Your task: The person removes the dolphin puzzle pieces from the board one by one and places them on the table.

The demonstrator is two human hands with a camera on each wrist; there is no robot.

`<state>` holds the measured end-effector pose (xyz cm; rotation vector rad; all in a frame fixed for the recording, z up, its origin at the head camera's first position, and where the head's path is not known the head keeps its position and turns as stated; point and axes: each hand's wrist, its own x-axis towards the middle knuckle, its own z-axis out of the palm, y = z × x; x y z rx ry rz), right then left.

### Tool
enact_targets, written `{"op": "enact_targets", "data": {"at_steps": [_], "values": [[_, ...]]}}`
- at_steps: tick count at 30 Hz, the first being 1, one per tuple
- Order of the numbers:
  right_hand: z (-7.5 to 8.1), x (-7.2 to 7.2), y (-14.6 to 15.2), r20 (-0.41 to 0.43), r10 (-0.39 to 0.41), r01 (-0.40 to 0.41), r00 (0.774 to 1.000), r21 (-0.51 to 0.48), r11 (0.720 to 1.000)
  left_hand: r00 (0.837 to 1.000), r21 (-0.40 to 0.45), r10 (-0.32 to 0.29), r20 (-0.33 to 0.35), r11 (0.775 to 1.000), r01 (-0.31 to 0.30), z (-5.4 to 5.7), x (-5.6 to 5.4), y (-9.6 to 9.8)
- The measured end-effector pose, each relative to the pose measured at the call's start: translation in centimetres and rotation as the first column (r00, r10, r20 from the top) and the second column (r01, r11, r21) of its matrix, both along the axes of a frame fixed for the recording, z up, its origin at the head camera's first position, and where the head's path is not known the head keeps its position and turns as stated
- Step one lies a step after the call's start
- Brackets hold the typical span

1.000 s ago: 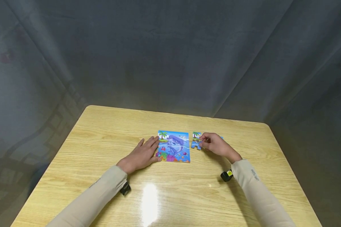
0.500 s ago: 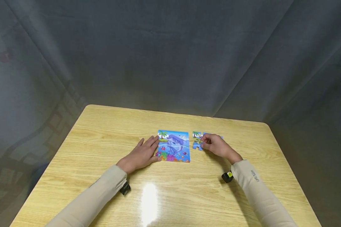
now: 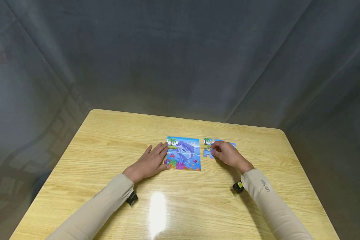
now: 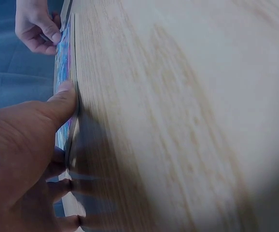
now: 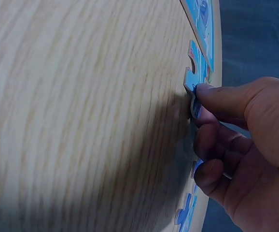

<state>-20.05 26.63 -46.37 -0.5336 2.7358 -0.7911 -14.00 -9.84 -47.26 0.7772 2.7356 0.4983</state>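
Note:
A square dolphin picture (image 3: 183,154) lies mid-table. My left hand (image 3: 150,162) rests at its left edge, fingers extended and spread. In the left wrist view, the thumb (image 4: 64,99) lies along the picture's near edge. Right of the picture, my right hand (image 3: 228,153) pinches a blue jigsaw piece (image 5: 192,79) between thumb and finger; the other fingers are curled beneath. A palm-tree jigsaw piece (image 3: 207,141) sits directly above the pinched one. More blue jigsaw pieces (image 3: 219,140) lie behind the right hand, which partly hides them.
The wooden table (image 3: 180,206) reaches out on all sides of the pieces. A dark grey curtain (image 3: 180,60) hangs behind its far edge and along both sides. Camera mounts (image 3: 132,199) are strapped at the wrists.
The pinched jigsaw piece has straightened and shifted slightly right, lining up beneath the palm-tree piece. Blue pieces beside it show more now. My left hand stays still on the picture.

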Motion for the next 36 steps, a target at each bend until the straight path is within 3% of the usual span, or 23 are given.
{"op": "enact_targets", "data": {"at_steps": [7,18,27,36], "values": [[0.1,-0.1,-0.2,0.007,-0.010,0.009,1.000,0.041,0.999,1.000,-0.001,0.002,0.006,1.000,-0.002,-0.1,-0.1,0.0],[0.1,0.1,-1.0,-0.051,-0.027,0.030,0.998,0.055,0.998,1.000,-0.010,0.006,0.017,1.000,-0.006,-0.2,-0.2,0.1],[1.2,0.3,-5.0,-0.072,0.074,-0.076,0.995,-0.020,0.997,1.000,-0.015,0.012,0.019,1.000,-0.012,0.1,-0.1,0.1],[1.5,0.3,-9.0,-0.039,0.139,-0.137,0.989,0.057,0.989,1.000,-0.007,0.013,0.017,1.000,-0.013,0.0,-0.1,0.2]]}}
